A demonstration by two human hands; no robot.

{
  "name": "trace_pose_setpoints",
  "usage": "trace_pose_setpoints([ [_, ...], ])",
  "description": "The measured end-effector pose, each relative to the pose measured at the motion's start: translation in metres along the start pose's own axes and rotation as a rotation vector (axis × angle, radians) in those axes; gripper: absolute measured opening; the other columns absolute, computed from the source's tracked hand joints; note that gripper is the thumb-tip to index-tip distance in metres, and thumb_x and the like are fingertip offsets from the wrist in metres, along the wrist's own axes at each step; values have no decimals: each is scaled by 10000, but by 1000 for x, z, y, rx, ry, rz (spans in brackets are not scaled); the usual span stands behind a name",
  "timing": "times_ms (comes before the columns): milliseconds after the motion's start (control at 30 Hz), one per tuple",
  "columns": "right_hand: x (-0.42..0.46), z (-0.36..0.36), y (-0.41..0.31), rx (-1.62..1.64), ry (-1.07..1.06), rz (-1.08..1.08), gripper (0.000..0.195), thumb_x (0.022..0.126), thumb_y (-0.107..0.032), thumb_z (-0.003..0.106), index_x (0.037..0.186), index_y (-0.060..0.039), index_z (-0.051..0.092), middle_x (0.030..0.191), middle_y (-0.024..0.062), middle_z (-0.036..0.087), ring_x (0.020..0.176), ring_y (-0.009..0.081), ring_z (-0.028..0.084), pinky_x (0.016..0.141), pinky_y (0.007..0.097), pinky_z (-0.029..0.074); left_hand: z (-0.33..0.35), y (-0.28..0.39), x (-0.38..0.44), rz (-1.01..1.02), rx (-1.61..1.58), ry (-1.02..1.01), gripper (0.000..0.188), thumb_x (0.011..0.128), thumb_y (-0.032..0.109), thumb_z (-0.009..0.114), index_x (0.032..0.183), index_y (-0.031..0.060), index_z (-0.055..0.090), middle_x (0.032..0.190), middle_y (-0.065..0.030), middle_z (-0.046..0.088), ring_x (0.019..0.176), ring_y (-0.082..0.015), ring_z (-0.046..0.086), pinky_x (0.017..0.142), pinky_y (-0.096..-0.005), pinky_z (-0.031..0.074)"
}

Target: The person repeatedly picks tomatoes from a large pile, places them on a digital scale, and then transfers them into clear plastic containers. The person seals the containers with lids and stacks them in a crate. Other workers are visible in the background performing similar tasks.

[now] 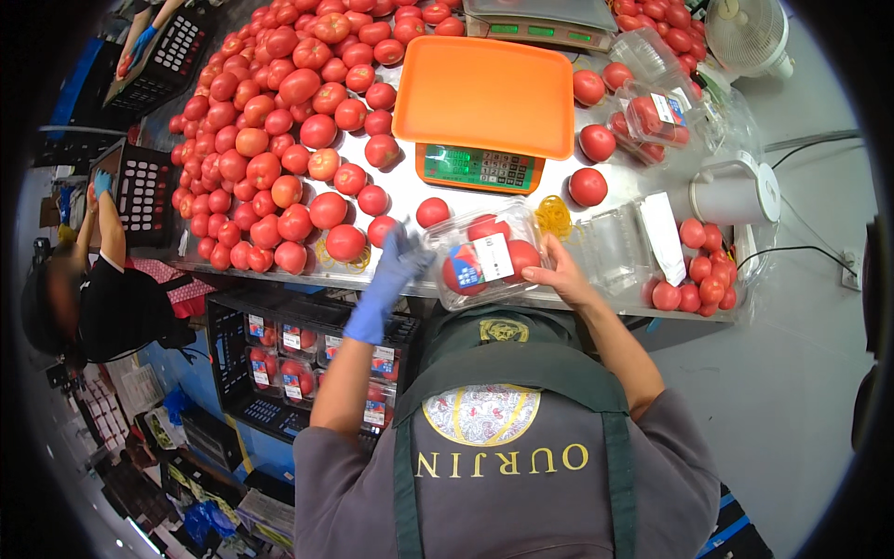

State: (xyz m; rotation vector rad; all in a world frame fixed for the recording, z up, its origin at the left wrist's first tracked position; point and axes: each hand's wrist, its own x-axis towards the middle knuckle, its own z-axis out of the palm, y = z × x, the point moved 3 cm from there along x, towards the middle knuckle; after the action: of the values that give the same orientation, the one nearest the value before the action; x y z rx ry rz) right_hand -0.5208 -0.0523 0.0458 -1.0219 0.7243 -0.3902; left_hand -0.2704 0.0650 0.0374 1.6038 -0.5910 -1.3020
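My right hand (pixel 567 274) grips the right side of a clear plastic clamshell box (pixel 482 255) with several tomatoes inside and a printed label on its lid. At the box's left side is my left hand (pixel 399 269) in a blue glove, its fingers blurred; whether it touches the box I cannot tell. Beyond the box stands an orange digital scale (pixel 482 168) with a bare orange tray (pixel 485 98) on top. Yellow rubber bands (pixel 554 217) lie between the scale and my right hand. A single tomato (pixel 433 212) sits just past the box.
A large tomato pile (pixel 265 140) covers the table's left. At right are empty clamshells (pixel 614 244), filled boxes (pixel 656 119), a white jug (pixel 730 189) and a fan (pixel 747 35). A black crate (pixel 230 363) of packed boxes stands below left. Co-workers (pixel 105 300) handle crates at far left.
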Motion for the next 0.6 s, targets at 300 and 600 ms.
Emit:
trace_pose_setpoints([
  [300,13,-34,14,-724,237,-203,224,773,-222,723,820,-55,581,804,63,555,753,196,550,664,342,445,-7,-2,-10,-341,-310,-589,673,788,136,634,1370,-33,342,1243,-106,517,1111,-174,525,949,-297,436],
  [600,-28,-70,94,-1212,381,-371,142,778,-101,693,789,-26,572,803,86,593,739,212,583,678,327,461,-22,-63,-3,-332,-863,-224,703,800,404,671,1355,68,401,1299,-137,508,1132,-281,546,968,-449,453],
])
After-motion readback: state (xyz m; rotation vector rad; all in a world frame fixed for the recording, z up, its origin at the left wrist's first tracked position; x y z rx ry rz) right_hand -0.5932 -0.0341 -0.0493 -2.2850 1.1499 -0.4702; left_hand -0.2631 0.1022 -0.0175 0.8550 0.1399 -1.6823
